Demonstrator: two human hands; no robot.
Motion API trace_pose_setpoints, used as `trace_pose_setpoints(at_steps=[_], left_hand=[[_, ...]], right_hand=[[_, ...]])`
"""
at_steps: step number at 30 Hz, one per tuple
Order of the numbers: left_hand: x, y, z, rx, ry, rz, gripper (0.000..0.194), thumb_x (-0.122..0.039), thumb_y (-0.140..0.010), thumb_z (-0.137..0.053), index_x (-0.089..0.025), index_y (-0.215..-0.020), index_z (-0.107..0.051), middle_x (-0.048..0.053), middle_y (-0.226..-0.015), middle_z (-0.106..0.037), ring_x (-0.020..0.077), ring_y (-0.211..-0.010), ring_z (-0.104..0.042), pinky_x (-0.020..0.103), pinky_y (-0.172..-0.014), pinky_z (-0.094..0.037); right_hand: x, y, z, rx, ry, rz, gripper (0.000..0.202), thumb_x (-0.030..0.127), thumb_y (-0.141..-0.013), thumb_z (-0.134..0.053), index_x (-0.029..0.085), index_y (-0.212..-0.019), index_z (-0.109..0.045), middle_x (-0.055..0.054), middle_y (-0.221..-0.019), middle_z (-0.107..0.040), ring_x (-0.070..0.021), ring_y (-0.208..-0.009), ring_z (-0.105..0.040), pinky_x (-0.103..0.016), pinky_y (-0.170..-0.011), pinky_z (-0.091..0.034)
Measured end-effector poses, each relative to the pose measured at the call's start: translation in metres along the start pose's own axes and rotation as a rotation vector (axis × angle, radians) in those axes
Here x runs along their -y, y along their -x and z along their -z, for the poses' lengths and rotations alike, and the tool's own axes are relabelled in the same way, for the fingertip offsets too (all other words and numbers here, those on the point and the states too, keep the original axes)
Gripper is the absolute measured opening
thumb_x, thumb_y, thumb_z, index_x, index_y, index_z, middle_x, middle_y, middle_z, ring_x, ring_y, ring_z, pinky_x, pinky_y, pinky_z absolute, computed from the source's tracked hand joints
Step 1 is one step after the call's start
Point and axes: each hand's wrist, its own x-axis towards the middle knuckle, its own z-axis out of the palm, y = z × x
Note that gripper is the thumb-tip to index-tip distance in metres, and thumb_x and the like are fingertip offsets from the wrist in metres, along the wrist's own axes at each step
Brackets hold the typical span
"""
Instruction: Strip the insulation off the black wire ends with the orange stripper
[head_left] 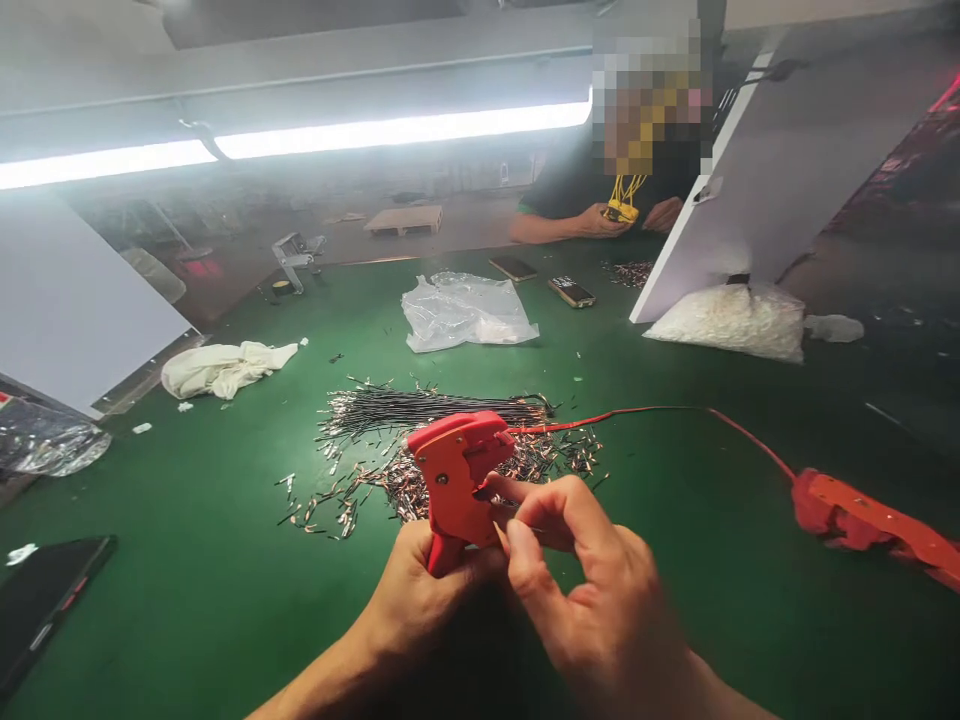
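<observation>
My left hand (431,580) is wrapped around the handle of a red wire stripper (454,475), held upright with its head pointing right. Close against the tool's front, my right hand (592,570) has thumb and fingers drawn together in a pinch; whatever lies between them is too small to make out. Behind the stripper lies a bundle of black wires (420,408) with bare ends. A heap of short wire scraps (405,485) spreads around and below it, partly hidden by the tool and hands.
A red cord (645,410) runs right to another orange-red tool (862,515). A clear plastic bag (465,312), two phones (574,291), a white cloth (225,370) and a filled bag (731,320) lie on the green table. Across it, a person's hand (600,222) holds yellow wires.
</observation>
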Motion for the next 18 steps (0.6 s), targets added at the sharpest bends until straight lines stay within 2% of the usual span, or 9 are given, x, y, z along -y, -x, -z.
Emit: trace_pose_setpoints(at_steps=[4,8,11,13,18], left_hand=[[0.003,0.001,-0.001,-0.029,0.072,-0.05,0.024,-0.034,-0.073,-0.077,-0.011,-0.073,-0.069,0.002,-0.069,-0.063,0.0113,-0.063,-0.054,0.021,-0.063,-0.046],[0.0,0.001,-0.005,-0.025,0.128,-0.035,0.023,-0.03,-0.068,-0.081,-0.01,-0.073,-0.071,0.003,-0.068,-0.062,0.01,-0.06,-0.052,0.019,-0.059,-0.045],[-0.005,0.001,-0.013,-0.068,0.2,-0.019,0.022,-0.023,-0.059,-0.086,-0.011,-0.07,-0.071,0.0,-0.062,-0.059,0.0079,-0.057,-0.049,0.016,-0.054,-0.043],[-0.009,0.002,-0.018,-0.114,0.249,-0.019,0.024,-0.02,-0.053,-0.088,-0.013,-0.069,-0.072,-0.001,-0.06,-0.059,0.0089,-0.058,-0.051,0.017,-0.058,-0.046],[-0.014,0.002,-0.018,-0.048,0.159,0.001,0.025,-0.021,-0.051,-0.088,-0.014,-0.07,-0.074,0.001,-0.059,-0.064,0.011,-0.054,-0.054,0.025,-0.067,-0.053]], right_hand=[[0.0,0.005,-0.003,-0.04,0.003,0.135,0.01,0.013,-0.086,-0.047,0.023,-0.089,-0.048,-0.009,-0.103,-0.074,-0.0149,-0.07,-0.074,-0.019,-0.063,-0.061],[0.004,0.005,-0.001,-0.066,0.143,0.309,0.016,0.007,-0.083,-0.047,0.021,-0.091,-0.047,-0.014,-0.103,-0.074,-0.0181,-0.073,-0.075,-0.024,-0.065,-0.062],[0.007,0.004,0.0,-0.056,0.202,0.35,0.015,0.008,-0.082,-0.047,0.019,-0.092,-0.047,-0.018,-0.102,-0.074,-0.0187,-0.072,-0.075,-0.023,-0.062,-0.062],[0.007,0.004,0.0,-0.07,0.201,0.361,0.014,0.008,-0.083,-0.046,0.019,-0.093,-0.046,-0.019,-0.102,-0.074,-0.0185,-0.072,-0.075,-0.023,-0.063,-0.062],[0.006,0.006,-0.003,-0.122,0.208,0.434,0.017,0.005,-0.079,-0.046,0.019,-0.089,-0.046,-0.02,-0.104,-0.074,-0.0173,-0.065,-0.074,-0.023,-0.061,-0.062]])
